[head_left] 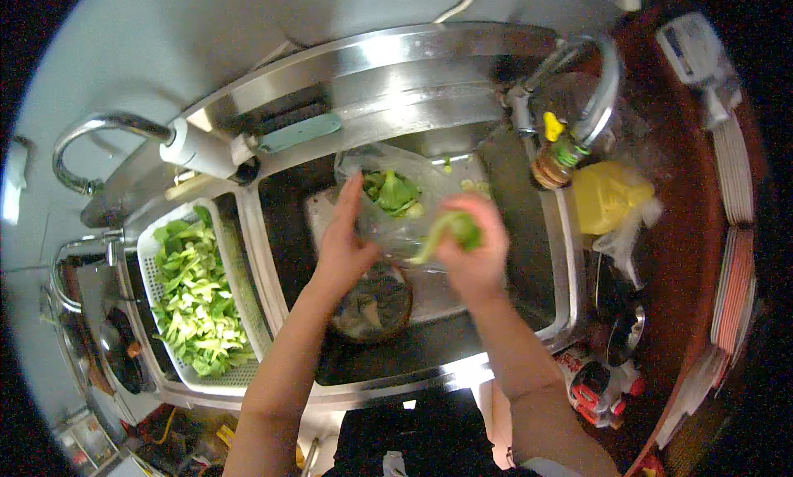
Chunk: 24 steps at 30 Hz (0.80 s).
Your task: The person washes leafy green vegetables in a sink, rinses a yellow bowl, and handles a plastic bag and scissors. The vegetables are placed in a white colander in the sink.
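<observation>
My right hand (pixel 480 245), blurred by motion, grips a green leafy vegetable (pixel 461 228) whose pale stalk hangs down to the left. Beside the left rim of a clear plastic bag (pixel 396 232), my left hand (pixel 346 241) has its fingers stretched out and its thumb apart. It may be touching the bag. Inside the bag lie more leafy greens (pixel 391 192) with a pale base. The bag lies over a pale board (pixel 433 306) in the large steel sink basin (pixel 526 272). A round, dark-looking container (pixel 375 306) sits just below the bag, partly hidden by my left forearm.
At the left, a white perforated basket (pixel 230 260) holds cut greens (pixel 198 291). Curved faucets (pixel 111 121) rise at left and right. On the right counter are a yellow bag (pixel 610 195) and a jar (pixel 552 167). A pale-green long object (pixel 300 133) lies on the back ledge.
</observation>
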Each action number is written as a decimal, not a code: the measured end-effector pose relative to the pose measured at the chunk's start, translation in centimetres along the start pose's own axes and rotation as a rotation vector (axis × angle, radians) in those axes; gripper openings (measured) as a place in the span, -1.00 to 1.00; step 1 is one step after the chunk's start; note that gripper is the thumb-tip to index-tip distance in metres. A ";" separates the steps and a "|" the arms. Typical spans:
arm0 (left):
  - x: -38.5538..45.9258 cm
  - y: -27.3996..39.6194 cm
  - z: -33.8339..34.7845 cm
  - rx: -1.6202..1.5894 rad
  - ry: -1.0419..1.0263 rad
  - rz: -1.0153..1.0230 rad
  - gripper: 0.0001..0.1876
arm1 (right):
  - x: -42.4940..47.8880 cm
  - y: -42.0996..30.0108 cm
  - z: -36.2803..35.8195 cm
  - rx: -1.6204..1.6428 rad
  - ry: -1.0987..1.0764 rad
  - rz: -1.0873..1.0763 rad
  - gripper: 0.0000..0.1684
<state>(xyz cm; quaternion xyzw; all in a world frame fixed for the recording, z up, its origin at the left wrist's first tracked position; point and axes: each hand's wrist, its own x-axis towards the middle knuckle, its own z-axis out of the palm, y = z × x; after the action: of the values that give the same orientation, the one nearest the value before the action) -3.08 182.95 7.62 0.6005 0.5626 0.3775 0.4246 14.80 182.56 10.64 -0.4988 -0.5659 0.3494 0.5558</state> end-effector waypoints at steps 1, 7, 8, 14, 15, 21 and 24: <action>0.1 -0.3 0.2 -0.020 0.012 0.043 -0.11 | 0.1 0.5 1.6 -0.011 -0.045 -0.045 -0.58; 0.5 -1.1 -0.3 0.047 -0.003 0.063 -0.06 | 0.9 3.8 3.4 -0.496 -0.266 -0.053 -0.34; 0.8 -1.6 -0.6 0.045 0.006 0.060 -0.06 | 0.8 3.6 1.9 -0.545 -0.261 -0.085 -0.42; 1.5 -2.6 -1.7 -0.074 0.075 -0.036 -0.05 | -8.3 15.9 -11.0 -0.797 -0.404 0.745 -0.49; 1.5 -3.1 -2.2 -0.094 0.097 -0.041 -0.06 | -8.2 16.7 -11.3 -0.871 -0.460 0.861 -0.45; 1.7 -2.7 -3.5 -0.171 0.160 -0.099 -0.08 | -14.9 30.8 -10.5 -0.936 -0.309 1.351 -0.31; 3.6 -1.1 -1.0 -0.334 0.092 -0.164 -0.09 | -16.5 40.1 -13.8 -1.605 -0.525 1.296 -0.31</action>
<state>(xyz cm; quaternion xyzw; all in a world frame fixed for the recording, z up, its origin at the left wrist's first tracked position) -4.11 186.65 6.90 0.4559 0.5583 0.4567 0.5215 33.43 174.96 -30.15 -0.8343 -0.3591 0.1998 -0.3674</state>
